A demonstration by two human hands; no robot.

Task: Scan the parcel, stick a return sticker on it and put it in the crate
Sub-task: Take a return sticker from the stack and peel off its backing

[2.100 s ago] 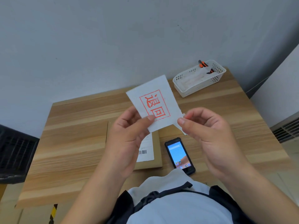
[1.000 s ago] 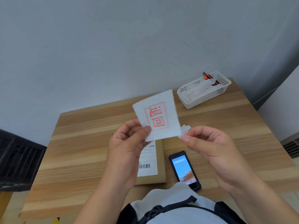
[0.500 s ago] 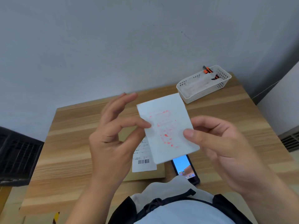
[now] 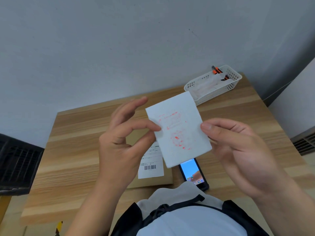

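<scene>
- Head view: the return sticker (image 4: 179, 130) is held up in the air between both hands, above the surface (image 4: 71, 150), with faint red print showing through the side that faces the camera.
- The left hand (image 4: 122, 143) pinches the sticker's left edge between thumb and forefinger, the other fingers spread free; the right hand (image 4: 238, 150) grips the right edge between thumb and curled fingers.
- The sheet is judged very light, thin and limp: it is likely to curl or fold on itself, so it is best taken at opposite edges or corners. Which face carries adhesive cannot be told.
- The parcel (image 4: 150, 167), a flat brown envelope with a white barcode label (image 4: 150, 167), lies on the surface below the left hand, partly hidden by it. It is judged light and fairly stiff, easily lifted by one edge.
- A phone (image 4: 193, 174) lies with its screen lit just beside the parcel's right edge.
- A white basket (image 4: 213, 86) stands at the far right corner, well apart.
- A dark slatted crate (image 4: 18, 164) is seen left of the surface.
</scene>
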